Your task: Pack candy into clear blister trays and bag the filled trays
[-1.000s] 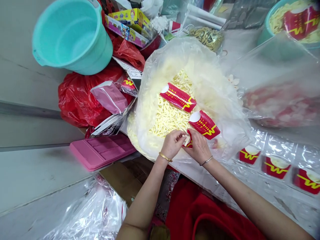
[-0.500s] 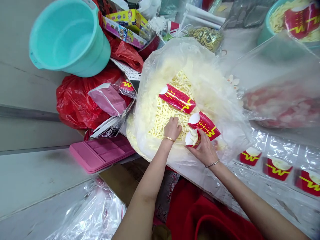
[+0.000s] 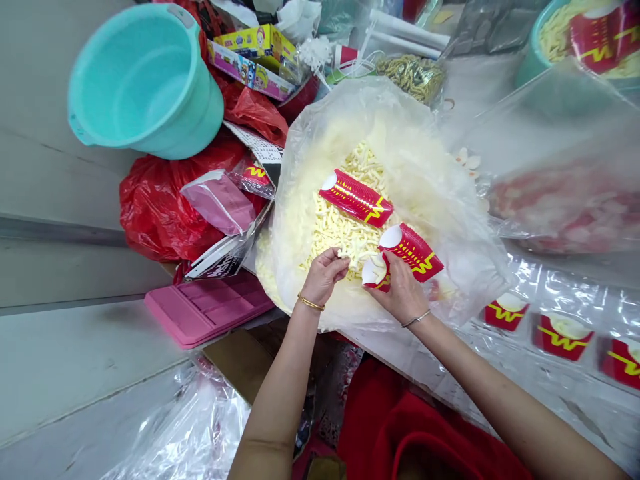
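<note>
1. Well left of the open bag (image 3: 450,213), seeing a turquoise tub (image 3: 133,87) above a red plastic bag (image 3: 160,213); closer to the open bag, making out white lettering on a black package (image 3: 220,265), slanting and too unclear to read.
2. Beyond the open bag's upper left, finding a yellow-and-purple box (image 3: 255,57) with cartoon figures and lettering too small to read.
3. Over the open bag's near left part, holding the left hand (image 3: 323,277) with the forearm slanting up and rightward; bending the fingers inward and pinching pale yellow sticks (image 3: 343,254) between thumb and fingertips.
4. Across the open bag's middle, seeing two stacks of nested sleeves (image 3: 356,197) lying nearly parallel, with long axes slanting from white mouths at upper left to lower right.
5. Over the open bag's near right part, pointing the white mouth of a single red sleeve (image 3: 374,271) leftward, facing the left hand; hiding much of its long axis behind the right hand (image 3: 403,287), gripping between thumb and fingers with the forearm slanting up and leftward.
6. Right of the open bag, seeing sleeves in clear film (image 3: 563,343) bearing a jagged yellow W-like mark.
</note>
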`<state>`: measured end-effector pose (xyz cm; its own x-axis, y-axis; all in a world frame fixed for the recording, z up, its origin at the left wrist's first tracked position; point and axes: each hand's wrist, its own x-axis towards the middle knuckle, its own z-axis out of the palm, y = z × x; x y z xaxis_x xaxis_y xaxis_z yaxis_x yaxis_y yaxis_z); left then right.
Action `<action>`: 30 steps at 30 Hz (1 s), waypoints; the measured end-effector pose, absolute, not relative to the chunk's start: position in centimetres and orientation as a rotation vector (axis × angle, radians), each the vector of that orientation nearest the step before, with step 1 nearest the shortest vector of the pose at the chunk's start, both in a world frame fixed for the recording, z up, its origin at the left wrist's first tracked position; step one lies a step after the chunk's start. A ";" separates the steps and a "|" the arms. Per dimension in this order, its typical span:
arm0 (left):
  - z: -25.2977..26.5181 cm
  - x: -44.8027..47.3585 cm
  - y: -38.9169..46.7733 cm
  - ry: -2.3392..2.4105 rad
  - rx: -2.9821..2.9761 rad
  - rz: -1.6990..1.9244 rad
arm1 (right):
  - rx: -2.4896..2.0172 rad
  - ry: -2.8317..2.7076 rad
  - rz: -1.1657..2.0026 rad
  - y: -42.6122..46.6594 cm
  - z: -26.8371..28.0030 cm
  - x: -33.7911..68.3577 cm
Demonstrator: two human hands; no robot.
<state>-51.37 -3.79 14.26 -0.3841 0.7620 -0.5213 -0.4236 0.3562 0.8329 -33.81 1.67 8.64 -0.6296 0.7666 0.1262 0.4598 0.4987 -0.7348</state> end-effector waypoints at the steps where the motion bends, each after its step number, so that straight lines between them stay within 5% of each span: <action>1: 14.4 -51.2 -3.8 1.502 0.378 1.257 | -1.012 -2.296 0.932 1.6 8.8 -34.2; 10: 16.1 -49.4 -3.1 2.053 1.384 0.739 | -0.980 -2.374 0.854 1.8 9.4 -34.2; 30: 14.4 -44.6 -3.6 2.188 1.454 0.515 | -0.887 -2.326 0.922 1.3 7.9 -32.9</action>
